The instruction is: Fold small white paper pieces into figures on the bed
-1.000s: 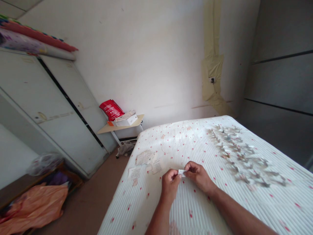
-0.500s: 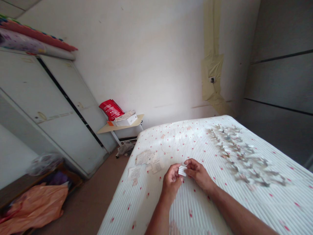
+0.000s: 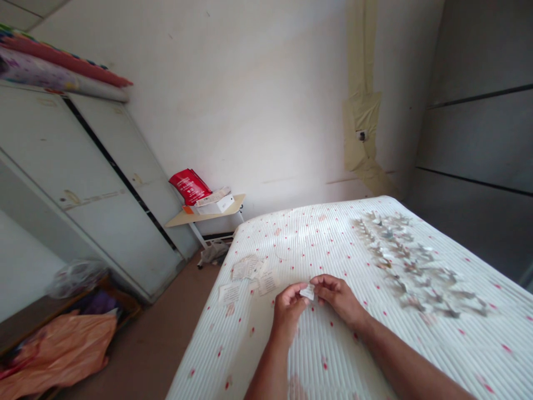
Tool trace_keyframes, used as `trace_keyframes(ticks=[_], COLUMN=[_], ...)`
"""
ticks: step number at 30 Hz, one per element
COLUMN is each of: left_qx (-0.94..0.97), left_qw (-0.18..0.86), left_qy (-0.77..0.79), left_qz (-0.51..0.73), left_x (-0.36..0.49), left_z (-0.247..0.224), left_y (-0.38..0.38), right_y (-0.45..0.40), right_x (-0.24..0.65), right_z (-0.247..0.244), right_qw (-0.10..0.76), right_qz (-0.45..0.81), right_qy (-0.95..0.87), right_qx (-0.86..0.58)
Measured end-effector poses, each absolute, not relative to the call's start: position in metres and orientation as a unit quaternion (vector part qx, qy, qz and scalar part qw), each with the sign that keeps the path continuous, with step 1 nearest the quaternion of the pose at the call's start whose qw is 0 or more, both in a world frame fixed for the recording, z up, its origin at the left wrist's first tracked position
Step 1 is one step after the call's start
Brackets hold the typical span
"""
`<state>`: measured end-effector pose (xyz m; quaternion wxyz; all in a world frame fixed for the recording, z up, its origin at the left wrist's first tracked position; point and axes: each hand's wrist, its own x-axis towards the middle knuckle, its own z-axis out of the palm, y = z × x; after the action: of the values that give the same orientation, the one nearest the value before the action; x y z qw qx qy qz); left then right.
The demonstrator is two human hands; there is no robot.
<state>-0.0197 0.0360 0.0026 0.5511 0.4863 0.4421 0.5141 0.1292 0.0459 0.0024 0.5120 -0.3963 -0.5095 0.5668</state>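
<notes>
A small folded piece of printed paper point(image 3: 307, 292) is pinched between my two hands, above the bed's near middle. My left hand point(image 3: 288, 307) grips its left side between thumb and fingers. At its right edge, my right hand point(image 3: 337, 297) holds it with closed fingertips. Flat printed paper sheets point(image 3: 249, 268) lie to the left of my hands, some overlapping, with one square sheet point(image 3: 229, 294) apart at the near left. On the right side, several small folded paper figures point(image 3: 420, 266) stand in rows; they look like birds, though their details are blurred.
The bed point(image 3: 333, 355) has a ribbed white cover with red dots. Beyond its far left corner, a small table point(image 3: 175, 221) holds a red bag point(image 3: 189, 186) and a white box point(image 3: 216, 205). A cabinet point(image 3: 104, 183) and an orange plastic bag point(image 3: 62, 347) are at the left.
The folded paper has tilted and shifted slightly left between my fingers. My left fingers have changed their grip, and my right hand has lowered a little.
</notes>
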Motion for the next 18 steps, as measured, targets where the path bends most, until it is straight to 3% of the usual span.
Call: trace_keyframes(ticks=[18], left_qx=[0.460], left_qw=[0.583], left_qy=[0.423], left_qz=[0.519], left_x=[-0.0199], left_z=[-0.0007], left_y=[0.0354], right_y=[0.0447], right_x=[0.1290], right_z=[0.0043], right_qw=[0.507], right_qz=[0.549], right_qy=[-0.532], right_qx=[-0.398])
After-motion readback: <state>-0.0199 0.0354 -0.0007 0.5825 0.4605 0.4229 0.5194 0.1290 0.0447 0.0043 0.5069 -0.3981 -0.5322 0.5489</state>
